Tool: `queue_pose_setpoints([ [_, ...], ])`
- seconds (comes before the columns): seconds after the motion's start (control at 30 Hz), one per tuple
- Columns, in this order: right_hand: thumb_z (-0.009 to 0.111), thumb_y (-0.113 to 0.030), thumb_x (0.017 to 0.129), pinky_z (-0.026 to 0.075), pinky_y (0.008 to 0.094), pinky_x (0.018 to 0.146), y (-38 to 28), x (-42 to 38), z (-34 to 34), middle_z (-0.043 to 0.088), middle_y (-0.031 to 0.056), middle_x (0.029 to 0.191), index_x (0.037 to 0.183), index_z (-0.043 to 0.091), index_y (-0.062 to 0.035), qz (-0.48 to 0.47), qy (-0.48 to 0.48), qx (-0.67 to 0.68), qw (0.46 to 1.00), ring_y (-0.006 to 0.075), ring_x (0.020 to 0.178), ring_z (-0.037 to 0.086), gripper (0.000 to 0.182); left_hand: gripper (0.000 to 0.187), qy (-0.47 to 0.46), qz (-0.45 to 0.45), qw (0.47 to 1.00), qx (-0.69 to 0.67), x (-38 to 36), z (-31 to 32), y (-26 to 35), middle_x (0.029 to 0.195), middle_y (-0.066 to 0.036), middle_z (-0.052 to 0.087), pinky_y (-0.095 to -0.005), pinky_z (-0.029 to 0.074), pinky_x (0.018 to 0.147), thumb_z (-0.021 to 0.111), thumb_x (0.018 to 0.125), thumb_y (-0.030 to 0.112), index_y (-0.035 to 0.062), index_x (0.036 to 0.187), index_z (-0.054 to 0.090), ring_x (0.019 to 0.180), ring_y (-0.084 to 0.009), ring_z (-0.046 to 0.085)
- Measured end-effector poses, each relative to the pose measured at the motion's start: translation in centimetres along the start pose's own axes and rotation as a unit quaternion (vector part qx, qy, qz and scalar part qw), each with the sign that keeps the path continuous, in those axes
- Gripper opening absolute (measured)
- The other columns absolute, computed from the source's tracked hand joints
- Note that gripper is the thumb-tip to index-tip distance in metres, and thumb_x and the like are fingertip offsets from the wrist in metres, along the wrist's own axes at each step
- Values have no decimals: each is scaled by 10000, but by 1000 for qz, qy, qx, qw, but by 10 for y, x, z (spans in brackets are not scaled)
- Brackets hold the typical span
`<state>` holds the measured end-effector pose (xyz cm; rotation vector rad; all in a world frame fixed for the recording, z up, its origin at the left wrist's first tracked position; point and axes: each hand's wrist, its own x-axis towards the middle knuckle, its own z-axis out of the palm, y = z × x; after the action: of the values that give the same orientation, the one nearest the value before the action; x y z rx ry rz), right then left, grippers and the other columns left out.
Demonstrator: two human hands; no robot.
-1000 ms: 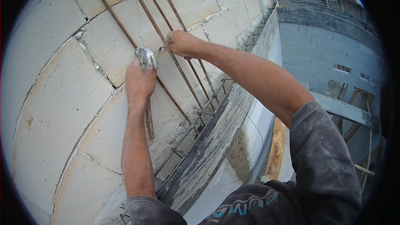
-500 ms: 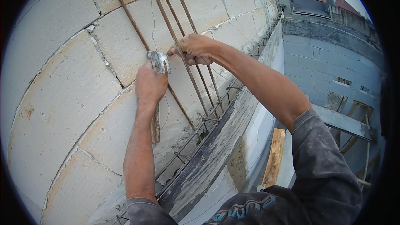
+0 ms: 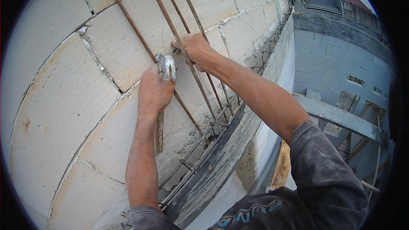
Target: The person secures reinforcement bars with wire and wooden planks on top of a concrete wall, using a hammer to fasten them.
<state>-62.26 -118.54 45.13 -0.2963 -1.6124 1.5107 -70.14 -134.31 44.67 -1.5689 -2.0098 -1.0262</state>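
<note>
My left hand point(image 3: 156, 91) is wrapped round a claw hammer point(image 3: 167, 67), its metal head just above my fist and its handle pointing down the wall. The hammer head lies close against the leftmost rusty rebar point(image 3: 130, 19). My right hand point(image 3: 194, 51) reaches in among the other upright rebars point(image 3: 166, 15), its fingers pinched together. A short piece of thin wire point(image 3: 174, 52) shows between the fingertips and the hammer head; the fingers partly hide it. Another thin wire point(image 3: 162, 34) hangs loosely along the wall.
Pale block wall point(image 3: 72, 89) fills the left side. Below the bars runs a horizontal rebar cage point(image 3: 187, 164) beside a dark formwork board point(image 3: 208, 168). A wooden plank point(image 3: 282, 166) lies lower down. At right, a drop opens before a grey block wall point(image 3: 324, 68) and a beam point(image 3: 341, 119).
The view has shifted slightly. The hammer head has turned so its claw faces me more, and my right hand has come a little closer to it, still pinched.
</note>
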Motion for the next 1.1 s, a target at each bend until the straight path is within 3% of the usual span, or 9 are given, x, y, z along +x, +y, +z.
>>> queue_pose_setpoints([
  [0.1,621,-257,960,425,279,562,18,1,2,571,29,724,1002,657,7,-133,21,-43,990,101,642,506,271,223,-30,-50,997,-47,-3,-9,15,818,-171,702,-389,521,724,659,891,190,8,1009,711,741,-263,675],
  [0.2,546,-262,992,455,276,674,25,-4,-1,608,47,807,1143,609,28,-187,35,-113,975,106,756,549,333,238,-49,-73,995,-54,-2,-15,13,799,-124,698,-361,519,707,667,907,202,29,1061,723,721,-189,651],
  [0.3,484,-122,919,483,370,882,25,-19,-3,656,211,1032,1156,598,43,-160,49,-112,979,271,979,639,310,237,-46,-63,996,-51,-2,-12,12,791,-111,693,-354,517,699,668,908,206,37,1063,728,718,-179,645],
  [0.4,456,-115,925,477,378,914,13,-33,-3,652,218,1087,1171,597,46,-117,45,-119,985,280,1034,632,326,239,-60,-93,993,-46,-4,-9,20,801,-112,695,-351,518,701,671,910,217,37,1058,727,725,-180,648],
  [0.57,449,-124,928,476,392,928,41,-51,-4,655,213,1099,1264,566,54,-120,28,-37,992,283,1021,632,397,244,-1,17,997,-74,-2,19,6,704,-55,619,-336,470,600,668,909,203,26,1070,714,605,-134,562],
  [0.73,459,-138,963,498,311,662,48,-52,-13,619,82,843,1334,539,27,-56,-80,52,994,160,723,603,414,222,-11,-12,993,-115,-3,32,12,722,-43,621,-316,464,579,643,909,158,22,1072,707,610,-118,558],
  [0.8,460,-152,982,447,252,513,59,-49,-16,551,4,721,1333,550,-2,4,-130,172,977,88,572,531,392,195,-35,-40,982,-179,3,34,11,812,-93,692,-342,520,672,613,914,121,8,1049,697,724,-161,642],
  [0.9,447,-176,1009,331,208,415,61,-54,-9,430,-63,636,1311,582,-52,-8,-146,214,966,33,463,394,354,217,-33,-16,980,-194,6,33,13,794,-77,681,-334,516,652,595,915,113,15,1078,698,697,-147,620],
  [1.1,513,-211,1004,385,214,462,54,-44,-20,528,-25,701,1309,584,-66,-31,-130,32,990,50,542,485,345,259,-83,-30,987,-136,2,23,13,811,-78,680,-326,514,660,613,927,146,26,1144,690,701,-132,607],
])
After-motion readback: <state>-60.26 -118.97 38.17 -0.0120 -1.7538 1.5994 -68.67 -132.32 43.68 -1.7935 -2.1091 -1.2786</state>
